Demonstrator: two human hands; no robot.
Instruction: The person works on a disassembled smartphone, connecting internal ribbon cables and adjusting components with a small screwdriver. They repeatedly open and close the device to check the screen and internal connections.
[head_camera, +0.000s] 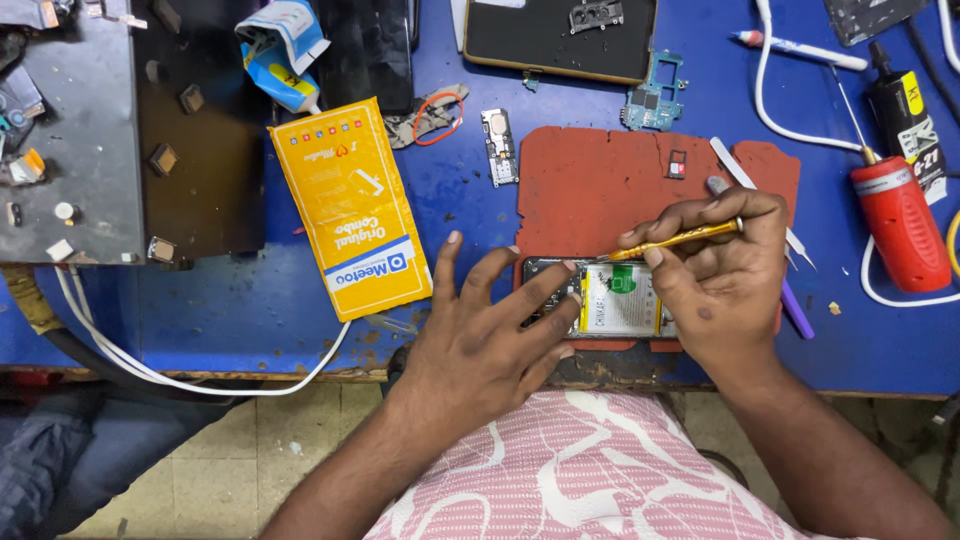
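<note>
Down near the front edge of the blue bench (200, 310), we press our left hand (480, 340), fingers spread wide, flat onto the opened phone (615, 298). The phone lies on the near part of a red mat (600, 185), its lower side close to the bench lip. Our right hand (715, 265) pinches one yellow-handled tool (675, 240), its tip resting at the phone's upper edge. Left of the phone we see open bench surface as far as one yellow packet (352, 210), lying tilted. To the right, room narrows: one red-handled screwdriver (898, 218), one black glue bottle (908, 115) and a white cable (790, 130) sit there. Behind the mat we count two loose circuit boards (652, 95), the other (499, 146) small and pale.
</note>
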